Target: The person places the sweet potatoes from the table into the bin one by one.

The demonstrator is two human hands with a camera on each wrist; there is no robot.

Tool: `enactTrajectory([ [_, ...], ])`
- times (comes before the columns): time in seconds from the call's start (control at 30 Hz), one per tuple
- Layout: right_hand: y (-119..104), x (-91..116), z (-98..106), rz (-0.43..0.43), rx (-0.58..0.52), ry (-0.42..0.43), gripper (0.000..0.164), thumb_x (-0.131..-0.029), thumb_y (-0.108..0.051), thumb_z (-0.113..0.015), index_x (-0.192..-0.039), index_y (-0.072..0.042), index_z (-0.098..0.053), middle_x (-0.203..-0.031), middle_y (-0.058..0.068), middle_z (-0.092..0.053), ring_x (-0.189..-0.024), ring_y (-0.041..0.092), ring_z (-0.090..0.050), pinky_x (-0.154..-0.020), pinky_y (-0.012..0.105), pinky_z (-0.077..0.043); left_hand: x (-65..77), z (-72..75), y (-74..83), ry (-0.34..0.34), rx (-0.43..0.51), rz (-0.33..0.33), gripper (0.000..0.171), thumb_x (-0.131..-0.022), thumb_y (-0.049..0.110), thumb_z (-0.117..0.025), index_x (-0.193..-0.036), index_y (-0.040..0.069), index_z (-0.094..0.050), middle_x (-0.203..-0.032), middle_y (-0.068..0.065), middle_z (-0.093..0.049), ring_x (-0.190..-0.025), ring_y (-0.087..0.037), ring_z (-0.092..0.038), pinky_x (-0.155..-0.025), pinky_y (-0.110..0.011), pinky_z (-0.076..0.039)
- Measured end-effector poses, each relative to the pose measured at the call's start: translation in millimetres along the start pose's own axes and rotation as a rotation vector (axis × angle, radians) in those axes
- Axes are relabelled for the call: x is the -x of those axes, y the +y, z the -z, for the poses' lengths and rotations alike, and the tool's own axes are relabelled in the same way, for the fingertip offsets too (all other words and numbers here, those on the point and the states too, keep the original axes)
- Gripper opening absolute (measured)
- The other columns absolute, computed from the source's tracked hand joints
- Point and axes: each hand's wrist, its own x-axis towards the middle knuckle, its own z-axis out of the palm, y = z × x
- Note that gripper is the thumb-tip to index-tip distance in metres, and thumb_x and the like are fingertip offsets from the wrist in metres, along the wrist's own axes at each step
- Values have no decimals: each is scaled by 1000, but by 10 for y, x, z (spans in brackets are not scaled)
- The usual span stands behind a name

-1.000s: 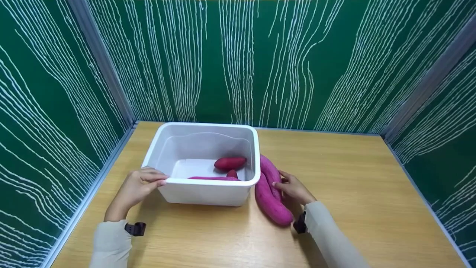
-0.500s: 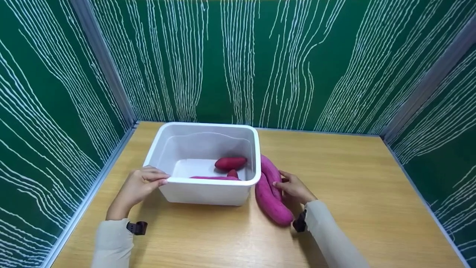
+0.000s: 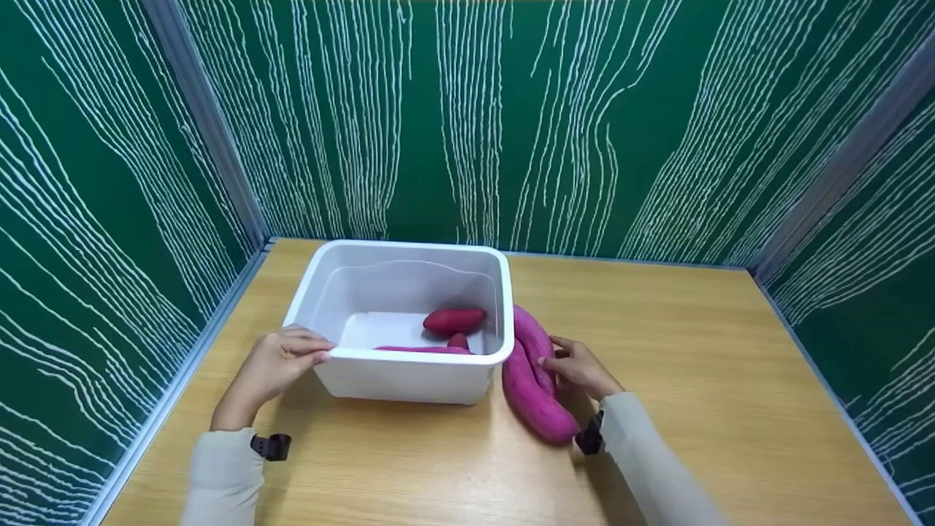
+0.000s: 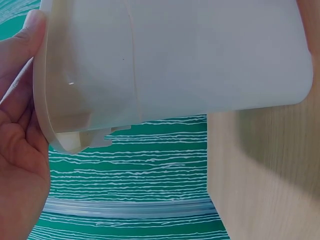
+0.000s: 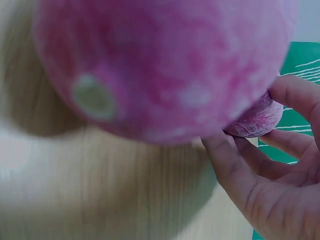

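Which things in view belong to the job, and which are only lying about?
Probably in the job:
white bin, rim pinched by the left hand
pink pieces beside it, one held by the right hand
red and pink pieces inside

Probably not:
table
green walls
wrist bands

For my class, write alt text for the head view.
A person's left hand grips the rim of a white bin on a wooden table while the right hand holds one of two long pink vegetables beside the bin. Inside are red and pink items, some partly hidden by its near wall.
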Motion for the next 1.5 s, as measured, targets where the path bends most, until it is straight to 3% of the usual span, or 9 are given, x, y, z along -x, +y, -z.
enactTrajectory([
  [0.47, -11, 12, 65, -28, 29, 9, 67, -91, -13, -62, -146, 7, -29, -127, 32, -54, -73, 12, -59, -63, 28, -53, -15, -9, -21, -19, 1, 5, 17, -82, 13, -75, -98, 11, -78, -98, -6, -74, -100, -24, -62, -100, -51, -47],
  [0.73, -49, 44, 140, -50, 47, 10, 66, -92, -15, -62, -148, 1, -31, -131, 31, -52, -94, 20, -62, -73, 31, -56, -16, -12, -21, -13, 0, 2, 16, -82, 13, -75, -98, 11, -78, -98, -6, -74, -99, -24, -62, -98, -50, -48],
  [1.03, -73, 57, 210, -67, 46, -16, 67, -94, -19, -61, -149, 1, -28, -136, 30, -48, -105, 25, -59, -82, 34, -56, -15, -17, -26, 4, -14, -41, 17, -80, 12, -77, -97, 11, -78, -97, -4, -74, -97, -21, -64, -87, -29, -53],
  [1.27, -123, 71, 274, -106, 76, -24, 69, -94, -23, -63, -150, -4, -29, -140, 27, -47, -108, 26, -59, -91, 40, -54, -7, 2, -7, -14, 5, -18, 17, -82, 14, -76, -98, 11, -78, -99, -7, -73, -100, -25, -63, -95, -48, -51],
  [1.5, -182, 94, 362, -104, 83, -28, 69, -93, -25, -63, -150, -5, -29, -142, 26, -45, -110, 26, -58, -94, 44, -53, 0, 2, -9, -13, 14, -8, 16, -82, 12, -76, -97, 11, -78, -98, -5, -73, -98, -22, -63, -94, -46, -51],
])
